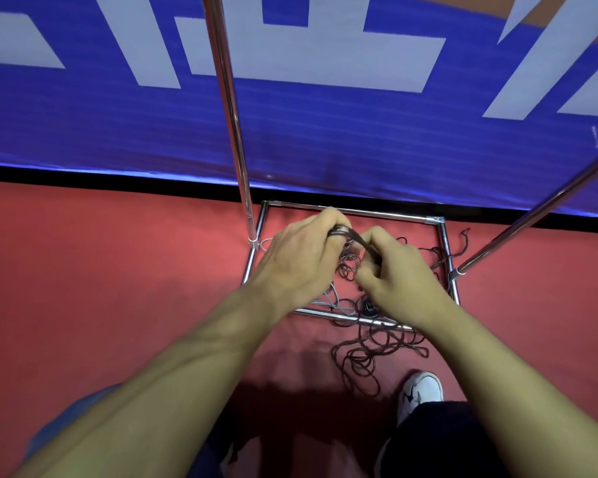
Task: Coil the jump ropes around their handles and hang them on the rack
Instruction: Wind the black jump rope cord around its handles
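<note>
Left pole (233,132) seen rising from rack base (353,212) on red floor (101,270). Left hand (297,260) closed on dark handle (339,232) – held up so rope can be wound on, most likely. Right hand (399,270) pinched shut on dark rope (366,248) just beside handle, kept tight for next turn. Loose rope (370,353) left in tangled pile below, over base bar. Pale rope (335,298) partly hidden under left hand. Fingertips mostly hidden – second handle not made out. Rack top cut off.
</note>
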`<act>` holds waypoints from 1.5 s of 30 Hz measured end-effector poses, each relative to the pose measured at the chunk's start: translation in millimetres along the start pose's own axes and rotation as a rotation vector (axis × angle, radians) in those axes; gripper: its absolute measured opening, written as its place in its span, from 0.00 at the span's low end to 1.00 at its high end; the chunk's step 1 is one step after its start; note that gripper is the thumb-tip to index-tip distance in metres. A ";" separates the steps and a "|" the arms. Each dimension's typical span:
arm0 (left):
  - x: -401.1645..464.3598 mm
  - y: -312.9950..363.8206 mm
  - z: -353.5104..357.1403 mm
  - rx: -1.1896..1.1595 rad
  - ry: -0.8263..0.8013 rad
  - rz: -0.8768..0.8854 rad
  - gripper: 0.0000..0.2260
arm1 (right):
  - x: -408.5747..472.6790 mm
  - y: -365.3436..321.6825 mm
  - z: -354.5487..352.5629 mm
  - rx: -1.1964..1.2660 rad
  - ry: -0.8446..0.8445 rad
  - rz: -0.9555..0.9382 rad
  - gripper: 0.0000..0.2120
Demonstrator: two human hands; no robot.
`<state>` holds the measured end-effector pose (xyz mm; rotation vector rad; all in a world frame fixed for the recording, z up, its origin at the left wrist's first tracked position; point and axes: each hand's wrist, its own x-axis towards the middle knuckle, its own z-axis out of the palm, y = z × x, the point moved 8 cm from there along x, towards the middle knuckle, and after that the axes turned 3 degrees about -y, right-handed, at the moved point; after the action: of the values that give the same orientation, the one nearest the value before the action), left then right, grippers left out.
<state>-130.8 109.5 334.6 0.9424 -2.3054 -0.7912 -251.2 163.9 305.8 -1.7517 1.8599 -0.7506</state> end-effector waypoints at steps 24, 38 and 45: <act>-22.7 -44.2 -90.2 -0.346 0.240 -0.514 0.14 | 37.7 -66.4 -169.2 -0.451 0.703 -0.156 0.05; -12.2 -3.8 -0.1 -0.188 -0.281 -0.253 0.08 | -8.8 14.9 -3.4 -0.288 -0.278 0.187 0.45; -13.2 2.1 6.4 -0.537 -0.231 -0.130 0.10 | -14.0 -2.7 0.6 -0.082 -0.003 -0.081 0.02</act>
<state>-127.7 122.5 328.4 0.7857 -2.0510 -1.5460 -247.8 177.7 306.9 -1.8883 1.8515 -0.7110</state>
